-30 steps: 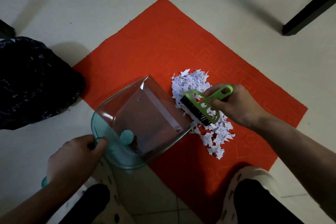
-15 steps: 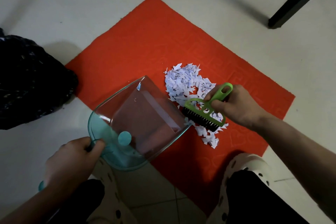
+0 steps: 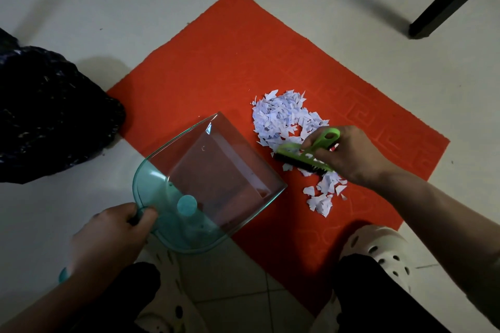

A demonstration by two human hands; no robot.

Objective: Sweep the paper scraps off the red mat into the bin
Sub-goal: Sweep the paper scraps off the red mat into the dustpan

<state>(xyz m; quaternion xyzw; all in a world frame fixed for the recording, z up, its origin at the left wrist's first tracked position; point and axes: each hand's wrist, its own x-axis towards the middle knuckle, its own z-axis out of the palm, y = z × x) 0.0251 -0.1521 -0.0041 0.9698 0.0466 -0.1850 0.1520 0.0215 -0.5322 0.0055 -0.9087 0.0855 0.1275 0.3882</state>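
Now, mid-sweep. Your right hand (image 3: 354, 155), grip clamped on the green brush (image 3: 295, 153), sets the bristles across the paper scraps (image 3: 281, 119), heaped right of centre on the red mat (image 3: 216, 62). The brush head runs left-right, its handle pointing far-right. Your left hand (image 3: 113, 235) grips the dustpan (image 3: 211, 184), mouth facing the pile. Next, likely: draw the scraps leftward into it.
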